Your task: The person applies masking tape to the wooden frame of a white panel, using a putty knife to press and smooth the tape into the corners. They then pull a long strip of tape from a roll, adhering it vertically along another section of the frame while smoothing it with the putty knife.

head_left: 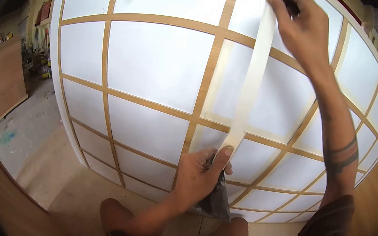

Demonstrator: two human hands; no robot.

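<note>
A large white panel (pixel 158 61) with a grid of thin wooden strips stands upright in front of me. A long pale strip of tape or edging (pixel 254 79) runs from top to bottom between my hands, off the panel's face. My right hand (pixel 301 27) pinches its upper end near the panel's top. My left hand (pixel 203 172) presses the lower end with the thumb against a wooden crossbar and also grips a dark, flat tool or scraper (pixel 218 200) that points down.
My bare knees (pixel 114 213) show at the bottom above a plywood floor (pixel 70 188). A plywood sheet (pixel 0 79) leans at the left, with shelves of small items (pixel 40 50) behind it. A wooden wall lies to the right.
</note>
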